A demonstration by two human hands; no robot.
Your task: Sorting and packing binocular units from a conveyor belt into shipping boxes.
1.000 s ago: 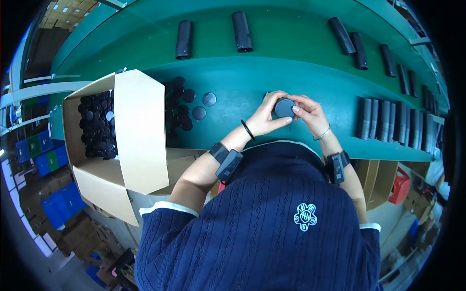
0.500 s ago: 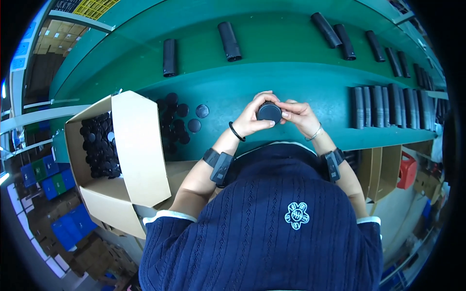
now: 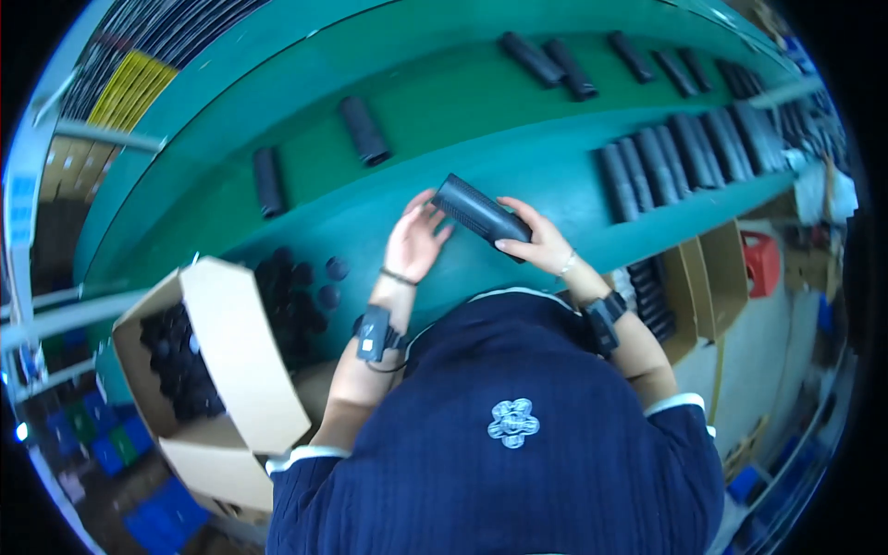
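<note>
A black ribbed cylinder (image 3: 481,211) slants in the air over the green bench, its far-left end raised away from me. My right hand (image 3: 538,240) is wrapped round the near-right end of it. At the other end is my left hand (image 3: 418,240), fingers apart and holding nothing; whether a fingertip touches the cylinder I cannot tell. Left of that hand, flat round black caps (image 3: 287,291) lie scattered on the bench, with two loose caps (image 3: 337,268) nearest. The cylinder's end faces are mostly hidden.
An open cardboard box (image 3: 245,342) full of black caps stands at the left. Upright rows of black cylinders (image 3: 661,162) fill the bench's right. Several more cylinders (image 3: 363,129) lie on the green strip behind. Another carton (image 3: 684,296) and a red container (image 3: 760,264) are at the right.
The cylinder has tipped from end-on to lying slanted across my view. My left hand has come off it and moved left; my right now grips it. The whole view has turned.
</note>
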